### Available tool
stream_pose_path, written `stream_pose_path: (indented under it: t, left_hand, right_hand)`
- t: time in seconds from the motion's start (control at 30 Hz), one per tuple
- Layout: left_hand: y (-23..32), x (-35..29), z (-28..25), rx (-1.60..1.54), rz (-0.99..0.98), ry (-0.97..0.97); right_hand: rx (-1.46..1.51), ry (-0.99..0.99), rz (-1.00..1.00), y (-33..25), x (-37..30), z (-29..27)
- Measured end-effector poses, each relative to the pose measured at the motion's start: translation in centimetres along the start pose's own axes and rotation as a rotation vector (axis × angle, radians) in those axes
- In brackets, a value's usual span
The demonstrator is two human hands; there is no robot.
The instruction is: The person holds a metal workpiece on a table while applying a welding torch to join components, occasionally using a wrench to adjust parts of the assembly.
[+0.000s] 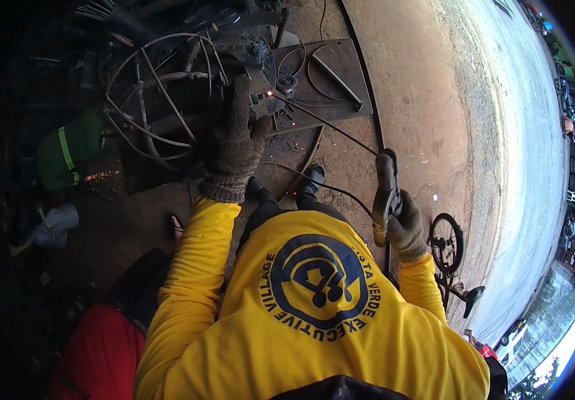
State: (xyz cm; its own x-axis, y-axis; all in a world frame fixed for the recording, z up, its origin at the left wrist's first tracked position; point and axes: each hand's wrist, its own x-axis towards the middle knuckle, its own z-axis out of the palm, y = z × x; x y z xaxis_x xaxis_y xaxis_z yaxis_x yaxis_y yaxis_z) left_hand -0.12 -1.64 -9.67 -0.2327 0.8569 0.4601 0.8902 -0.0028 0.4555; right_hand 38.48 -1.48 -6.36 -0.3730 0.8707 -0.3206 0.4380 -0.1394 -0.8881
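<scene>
My right hand (406,228), in a knitted work glove, is closed around a welding electrode holder (385,190). From the holder's jaws a long thin welding rod (327,125) runs up and left, its tip glowing orange over the metal plate. A cable hangs from the holder's lower side. My left hand (231,150), also gloved, is raised with the forefinger stretched out and the thumb apart; nothing shows in it. Just beside it on the left is a round cage-like frame of bent metal bars (161,93), partly hidden behind the hand.
A dark steel plate (344,83) carries a metal tube (336,80), a small wheel (287,83) and loose rods. Orange sparks (103,177) fly near a person in a green garment (71,150) at left. A bicycle (446,247) stands at right, beside the road.
</scene>
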Motion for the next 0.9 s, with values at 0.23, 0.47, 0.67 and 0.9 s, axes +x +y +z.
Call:
stream_pose_path:
  t: [0.23,0.47,0.67,0.9]
  left_hand:
    - [0.1,0.1,-0.2,0.026,0.014,0.008]
    - [0.1,0.1,-0.2,0.029,0.017,0.006]
    - [0.1,0.1,-0.2,0.029,-0.004,0.007]
    - [0.4,0.0,-0.5,0.055,0.024,-0.003]
  right_hand:
    - [-0.012,-0.002,0.017,-0.1,0.0,-0.1]
    - [0.009,-0.006,0.013,-0.1,0.1,0.1]
    - [0.024,-0.027,0.035,0.2,0.1,0.0]
    - [0.232,-0.041,-0.038,2.3,-0.1,0.3]
